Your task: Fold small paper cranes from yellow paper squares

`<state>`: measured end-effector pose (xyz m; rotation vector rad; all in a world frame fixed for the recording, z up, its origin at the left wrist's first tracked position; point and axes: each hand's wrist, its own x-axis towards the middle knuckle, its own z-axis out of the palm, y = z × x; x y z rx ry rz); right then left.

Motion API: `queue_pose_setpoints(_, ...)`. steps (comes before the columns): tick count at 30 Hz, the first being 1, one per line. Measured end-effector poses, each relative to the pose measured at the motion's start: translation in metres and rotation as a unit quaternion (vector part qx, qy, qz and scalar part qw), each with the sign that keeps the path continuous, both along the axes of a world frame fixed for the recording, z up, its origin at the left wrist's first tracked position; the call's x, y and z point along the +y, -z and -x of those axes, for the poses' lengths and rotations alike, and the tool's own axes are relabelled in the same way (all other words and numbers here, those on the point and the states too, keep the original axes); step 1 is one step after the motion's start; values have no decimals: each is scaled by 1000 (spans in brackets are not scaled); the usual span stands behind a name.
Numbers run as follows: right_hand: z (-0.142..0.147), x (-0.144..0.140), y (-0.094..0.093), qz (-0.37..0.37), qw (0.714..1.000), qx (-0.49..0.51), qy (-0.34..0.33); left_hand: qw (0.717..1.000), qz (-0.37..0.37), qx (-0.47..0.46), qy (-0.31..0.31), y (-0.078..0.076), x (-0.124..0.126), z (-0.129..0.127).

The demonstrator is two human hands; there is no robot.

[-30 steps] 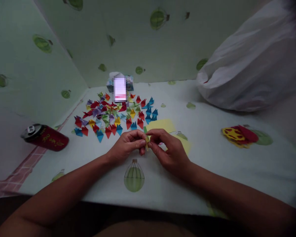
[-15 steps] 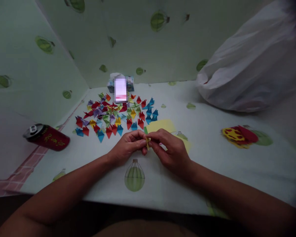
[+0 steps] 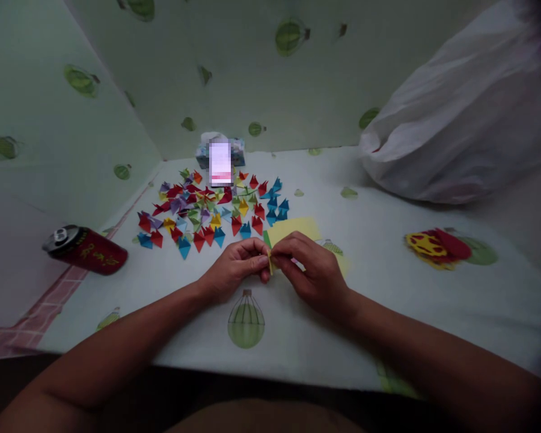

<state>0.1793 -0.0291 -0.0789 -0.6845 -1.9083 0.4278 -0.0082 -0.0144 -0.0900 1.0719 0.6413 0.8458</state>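
Left hand (image 3: 234, 267) and right hand (image 3: 309, 270) meet fingertip to fingertip, both pinching a small folded yellow paper piece (image 3: 269, 261) just above the cloth. Light, thin, easily creased, I'd say; best gripped along its folds. Its shape stays hidden behind fingers. Beyond lies a scatter of coloured folded paper triangles (image 3: 211, 207).

Dim light. Pale green walls (image 3: 261, 78) w/ balloon pics meet in a corner. Table (image 3: 388, 300) has same balloon cloth. Pink checks at left edge.
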Motion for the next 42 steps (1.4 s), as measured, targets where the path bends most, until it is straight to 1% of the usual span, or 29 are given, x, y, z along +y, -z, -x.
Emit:
queue_pose_setpoints(3,0,1,0,-5,1000,-9,6,1000,-1,5,-5,0,-1,0)
queue_pose_setpoints(11,1,0,0,-49,997,-41,42,999,-3,29,-33,-1,-5,-3)
queue_pose_setpoints(16,0,-2,-1,-67,995,-56,54,997,-12,32,-75,-2,-10,-5)
queue_pose_setpoints(22,1,-4,-3,-76,995,-45,56,992,-36,52,-112,-5,-14,-7)
queue_pose_setpoints(26,2,-5,-3,-71,996,-28,48,987,-68,55,-138,-7,-15,-8)
queue_pose_setpoints(30,3,-5,-4,-26,999,9,38,979,-118,67,-153,-8,-15,-7)
queue_pose_setpoints(34,2,-3,-5,74,996,36,30,971,-163,89,-150,-8,-14,-6)
queue_pose_setpoints(38,1,0,-2,170,984,58,12,967,-180,108,-144,-9,-13,-6)
queue_pose_setpoints(42,0,4,1,257,962,88,-19,966,-183,115,-139,-11,-11,-5)
